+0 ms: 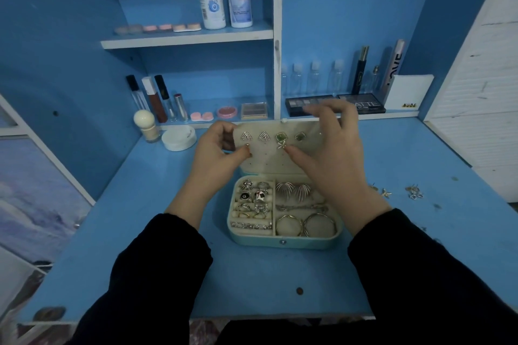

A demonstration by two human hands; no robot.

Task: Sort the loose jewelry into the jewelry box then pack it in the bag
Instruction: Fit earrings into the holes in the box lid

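Bow earring [281, 144] looks tiny, light, stiff and slippery; better pinched by its front than its post. Right hand [328, 154] pinches it against the earring panel [269, 161], which left hand [221, 148] grips at 9 o'clock. Jewelry box [252, 241] stands open on the table [168, 260]; loose jewelry [412, 192] lies at 3 o'clock.

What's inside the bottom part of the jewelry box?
Rings sit in the left slots, a sparkly bracelet below them, two fan-shaped earrings, a chain and two round bangles on the right. The right hand covers the box's far right corner, hiding anything there.
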